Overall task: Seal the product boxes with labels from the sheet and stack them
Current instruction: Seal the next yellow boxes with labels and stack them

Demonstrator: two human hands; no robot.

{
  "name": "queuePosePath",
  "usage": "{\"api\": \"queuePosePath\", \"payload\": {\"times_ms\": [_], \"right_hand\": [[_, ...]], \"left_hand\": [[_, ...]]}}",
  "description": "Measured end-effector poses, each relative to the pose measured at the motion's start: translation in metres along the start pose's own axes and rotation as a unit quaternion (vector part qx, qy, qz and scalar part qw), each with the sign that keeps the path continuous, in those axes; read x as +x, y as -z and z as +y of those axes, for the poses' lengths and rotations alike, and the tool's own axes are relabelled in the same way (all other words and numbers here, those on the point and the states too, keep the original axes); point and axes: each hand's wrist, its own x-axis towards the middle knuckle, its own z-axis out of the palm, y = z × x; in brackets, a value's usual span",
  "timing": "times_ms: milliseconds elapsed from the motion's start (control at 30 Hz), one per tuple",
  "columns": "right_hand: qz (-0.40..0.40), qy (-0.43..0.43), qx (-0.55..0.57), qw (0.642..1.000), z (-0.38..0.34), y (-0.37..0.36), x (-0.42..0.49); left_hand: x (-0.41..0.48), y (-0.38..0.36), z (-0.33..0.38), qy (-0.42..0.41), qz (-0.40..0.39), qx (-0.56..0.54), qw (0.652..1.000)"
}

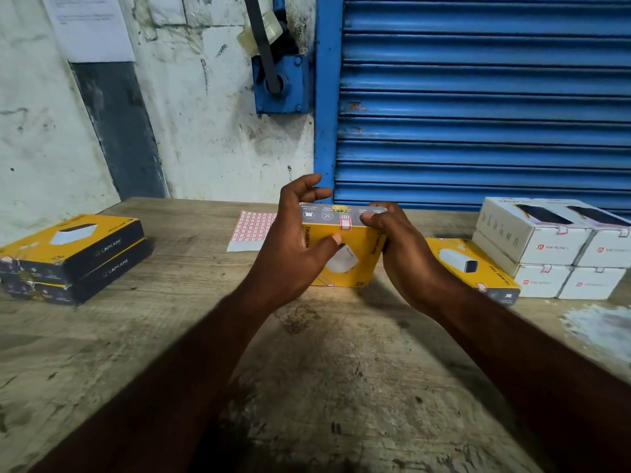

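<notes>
Both left hand (pixel 297 244) and right hand (pixel 397 249) clamp the yellow box (pixel 355 242), label (pixel 345 224) on; we judge stacking comes next.

Label sheet (pixel 252 230) lies behind held box (pixel 351 247), left stack (pixel 71 257) and right stack (pixel 553 247) flanking.

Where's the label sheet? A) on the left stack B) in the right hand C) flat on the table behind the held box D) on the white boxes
C: the sheet lies flat on the table, behind the box that the left hand and right hand hold.
</notes>
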Motion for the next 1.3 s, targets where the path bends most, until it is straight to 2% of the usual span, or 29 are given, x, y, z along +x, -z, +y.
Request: {"api": "queuePosePath", "payload": {"times_ms": [167,300,467,633,900,1100,1233,1300], "right_hand": [[-0.007,-0.032,-0.109,0.993,0.009,0.005,-0.003],[0.003,-0.025,-0.188,0.982,0.016,0.01,-0.003],[0.014,-0.043,-0.172,0.984,0.026,0.013,0.002],[0.071,-0.042,-0.165,0.983,0.032,0.018,0.008],[0.122,-0.023,-0.167,0.978,0.025,0.02,0.011],[0.131,-0.057,-0.189,0.972,0.022,0.025,0.013],[0.145,-0.05,-0.195,0.969,0.018,0.028,0.014],[0.149,-0.05,-0.191,0.969,0.017,0.029,0.015]], "left_hand": [[0.0,0.003,-0.017,0.057,0.014,0.046,0.997],[0.0,0.001,-0.036,0.119,-0.023,0.086,0.989],[0.0,0.001,-0.039,0.143,-0.033,0.114,0.983],[0.0,0.003,-0.042,0.128,-0.046,0.136,0.981],[0.001,0.005,-0.041,0.145,-0.041,0.118,0.982],[-0.002,0.005,-0.032,0.232,-0.037,-0.04,0.971],[0.001,0.008,-0.028,0.269,-0.08,-0.151,0.948],[0.0,0.008,-0.028,0.276,-0.085,-0.171,0.942]]}}
